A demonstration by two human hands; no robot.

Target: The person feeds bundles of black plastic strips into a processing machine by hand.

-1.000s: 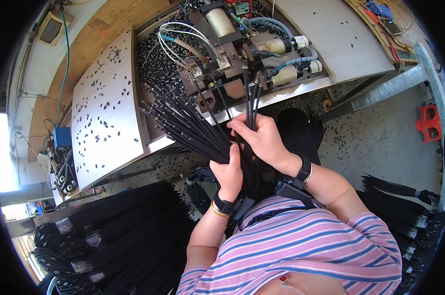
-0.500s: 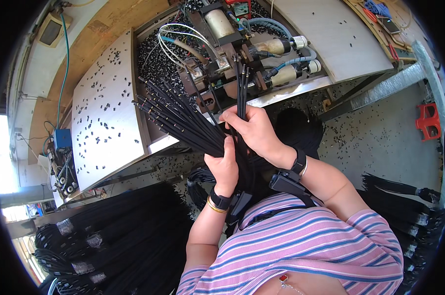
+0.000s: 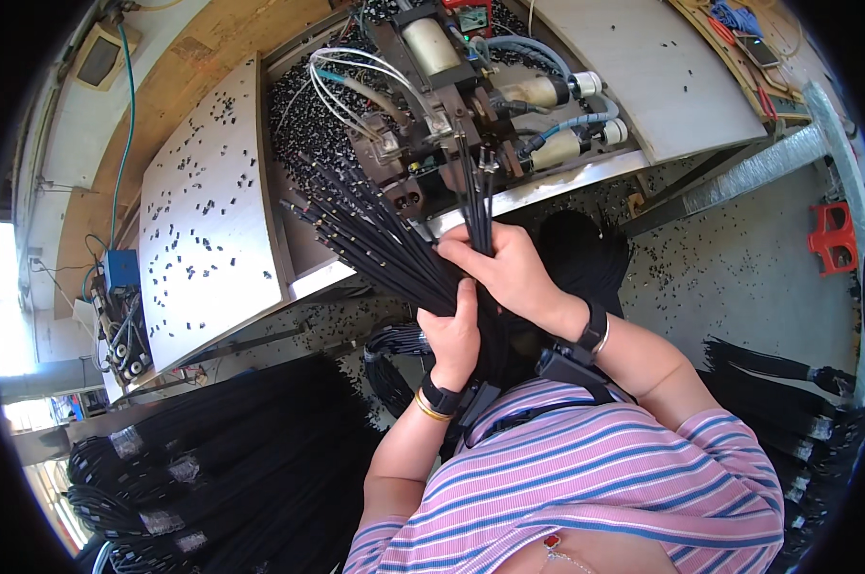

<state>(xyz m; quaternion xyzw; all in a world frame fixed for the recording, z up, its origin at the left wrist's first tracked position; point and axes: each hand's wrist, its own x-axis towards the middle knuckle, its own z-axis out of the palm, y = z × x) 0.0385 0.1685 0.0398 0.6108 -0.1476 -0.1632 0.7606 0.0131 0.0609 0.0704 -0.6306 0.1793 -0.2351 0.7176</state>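
My left hand (image 3: 450, 337) is wrapped round a thick bundle of black cables (image 3: 380, 239), its thumb pointing up along them. Their ends fan out toward the far left, several showing small bare metallic tips. My right hand (image 3: 511, 268) pinches a smaller group of black cables (image 3: 477, 196) that stands apart from the fan, with the ends pointing away from me. These ends lie at the front of a machine (image 3: 442, 105) with metal cylinders, dark blocks and hoses. The lower part of the bundle runs down behind my hands and is partly hidden.
Black scraps cover the machine's tray and dot the left metal panel (image 3: 203, 230). Another panel (image 3: 643, 77) lies to the right. Large bundles of black cable (image 3: 251, 459) sit at lower left, more (image 3: 786, 421) at right. A red stool (image 3: 831, 237) stands on the scrap-strewn floor.
Both hands have drawn back toward me and slightly right, bringing the cables with them. The tips of the smaller group have moved a little away from the machine.
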